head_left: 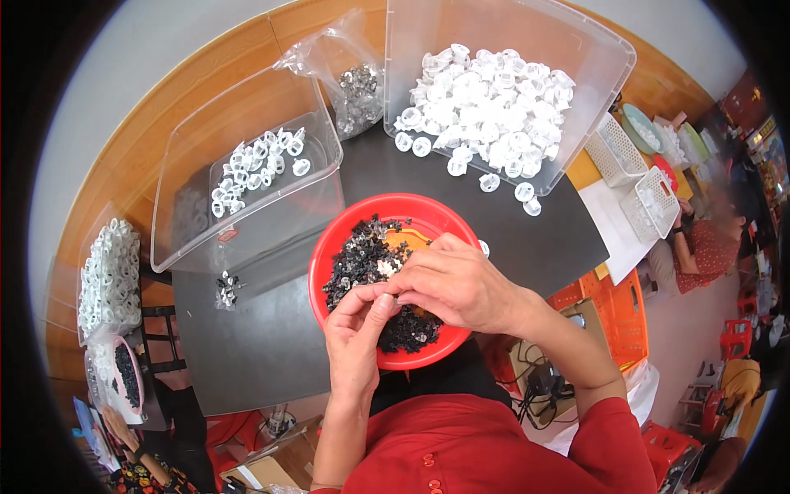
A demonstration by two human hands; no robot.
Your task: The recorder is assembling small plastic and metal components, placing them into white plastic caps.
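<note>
My left hand [359,325] and my right hand [461,284] meet over a red basin [318,265], fingertips pinched together. Both are closed on something small that the fingers mostly hide; I cannot make out its kind. Under them the basin holds many tiny black parts [350,263]. A few small cream-white pieces [387,267] lie among these, close to my fingertips, and an orange-yellow patch [409,239] shows at the basin's far side. One white round part [484,248] peeks out beside the right hand, past the basin's rim.
Behind the basin, a clear bin [613,74] spills white plastic parts [502,107] onto the dark table [247,362]. Another clear bin [189,239] at left holds fewer. A plastic bag [360,90] of metallic bits stands between them. Other people sit at both sides.
</note>
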